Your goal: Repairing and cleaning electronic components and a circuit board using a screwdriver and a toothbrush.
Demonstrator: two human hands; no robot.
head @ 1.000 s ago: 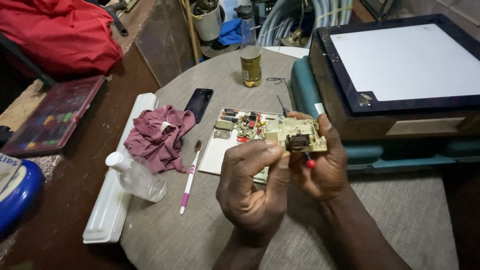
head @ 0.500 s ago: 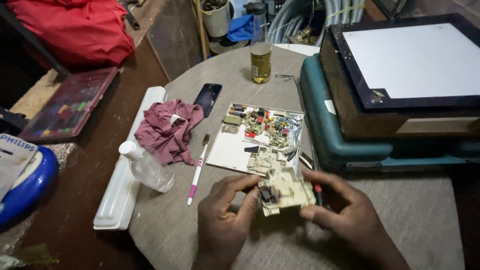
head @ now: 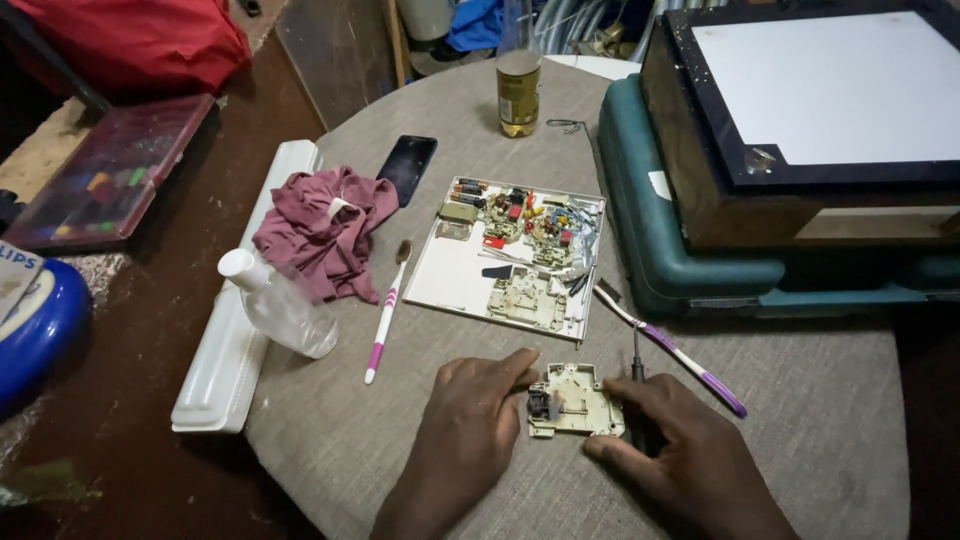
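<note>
Beige circuit part (head: 575, 402) lies near the table's front edge, left hand (head: 470, 425) pinching it, right hand (head: 690, 460) gripping a dark tool (head: 636, 375).

Circuit board (head: 575, 400) on the table (head: 330, 460), nearest; parts tray (head: 455, 280) just behind it, rag (head: 320, 230) left, bottle (head: 519, 85) far back.

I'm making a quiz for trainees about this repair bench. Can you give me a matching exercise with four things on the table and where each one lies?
Things:
1. beige part
2. black phone
3. clear bottle
4. purple toothbrush

Places:
a. lying beside the white tray, at its right edge
b. between the left hand and right hand
c. lying on the long white casing
d. above the maroon cloth

Pairs: 1-b, 2-d, 3-c, 4-a
</note>
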